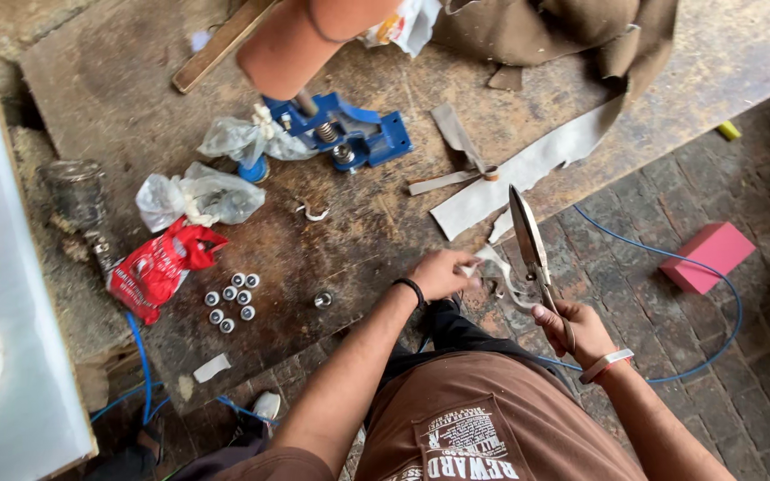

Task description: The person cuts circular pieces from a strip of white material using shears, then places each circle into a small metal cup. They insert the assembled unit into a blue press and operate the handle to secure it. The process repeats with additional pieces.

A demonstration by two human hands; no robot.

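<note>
Figure: cutting a thin strip, seen from above, with places given relative to the blue press [349, 132] at the top of the wooden bench [358, 232].

Your left hand [440, 273] is closed in a pinch on the near end of a pale strip [503, 265] of thin sheet material, well below and to the right of the press, at the bench's front edge. Your right hand [581, 331] (farther right and lower) is wrapped shut around the handles of a pair of shears [532, 258], whose long blades point back up toward the press, with the strip lying at their base.

The strip looks light, limp and easily creased, so judge it as something that will flop unless held taut; the best hold is close to the cut line, fingertips clear of the blades. The shears look heavy and rigid.

Below and left of the press lie a cluster of small white caps [231, 301], a red bag [160, 264] and clear plastic bags [198, 196]. Right of the press lies a larger grey sheet [528, 169], with brown cloth [563, 31] above it.
</note>
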